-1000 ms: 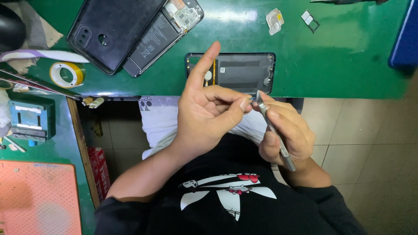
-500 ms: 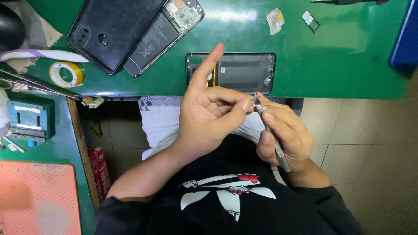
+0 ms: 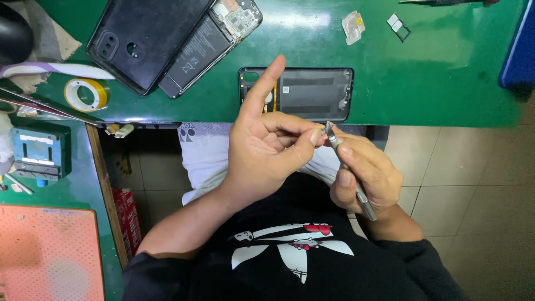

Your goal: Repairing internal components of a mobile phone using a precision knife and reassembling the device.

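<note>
Between your hands little has changed: right fingers (image 3: 356, 167) stay pinched on the tweezers (image 3: 348, 167), tips at your left fingers (image 3: 304, 139), whose index points up.

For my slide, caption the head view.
Left hand pinches something tiny against tweezers held by right hand.

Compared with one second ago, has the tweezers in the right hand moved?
Yes, slightly. The tweezers in the right hand now point a little more upright, their tip staying just below the phone back cover on the green table, at the left hand.
</note>
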